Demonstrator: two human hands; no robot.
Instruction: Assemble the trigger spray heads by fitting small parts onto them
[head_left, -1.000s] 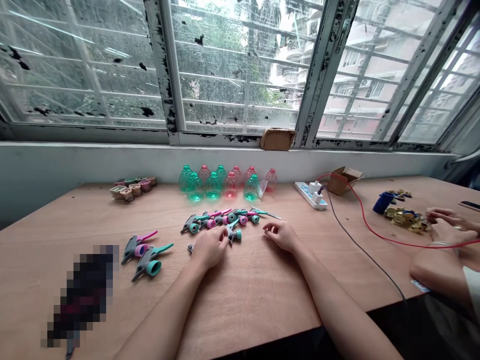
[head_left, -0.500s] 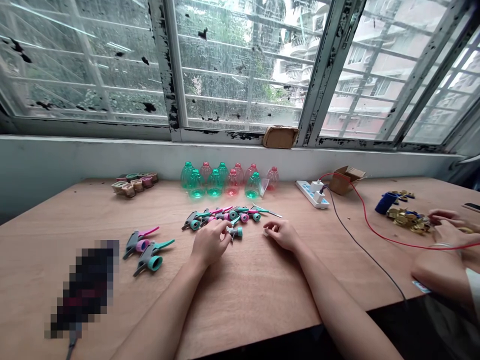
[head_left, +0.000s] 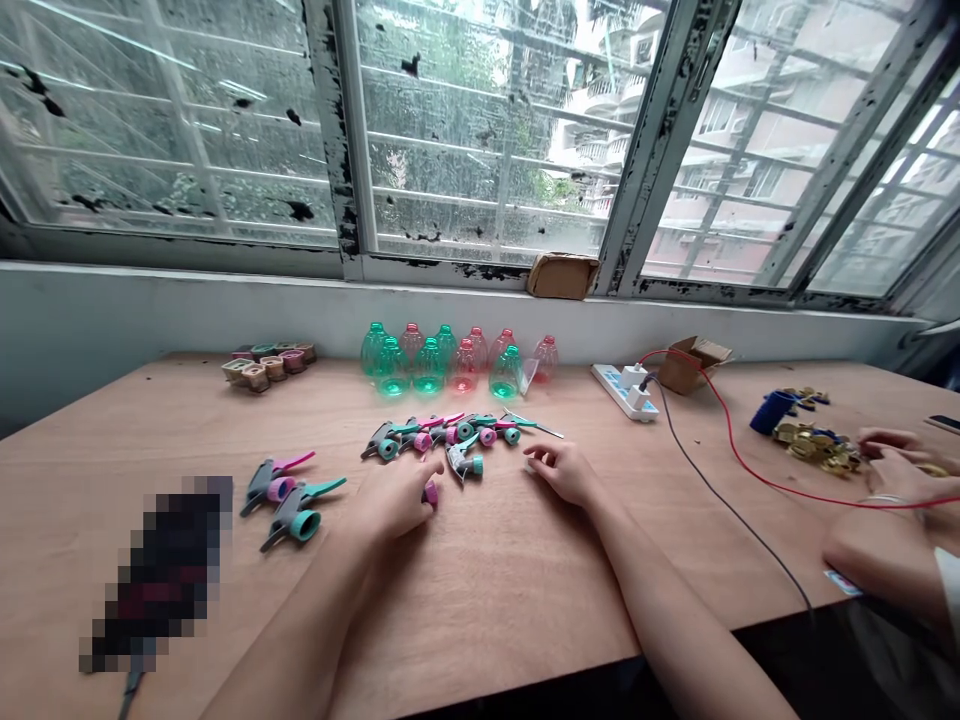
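Observation:
My left hand (head_left: pixel 399 497) is closed around a trigger sprayer head; its pink collar (head_left: pixel 430 492) shows beside the fingers, the rest is hidden under the hand. Just to its right lies a grey sprayer head with a teal collar (head_left: pixel 474 465). Resting on the table, my right hand (head_left: pixel 561 471) has loosely bent fingers with a gap between them and nothing visible in it. A row of pink and teal sprayer heads (head_left: pixel 450 432) lies beyond both hands. Two more lie apart on the left, a pink one (head_left: pixel 281 488) and a teal one (head_left: pixel 305 524).
Green bottles (head_left: pixel 429 370) and pink bottles (head_left: pixel 465 370) stand by the wall. A power strip (head_left: pixel 624 392) with red and dark cables lies right of them, near a cardboard box (head_left: pixel 686 368). Another person's hands (head_left: pixel 896 460) work at gold-coloured parts (head_left: pixel 821 447). A pixelated dark object (head_left: pixel 161 570) lies left.
My left hand has moved left and nearer to me, and a pink collar now shows at it. The grey and teal sprayer head is uncovered. My right hand has barely moved.

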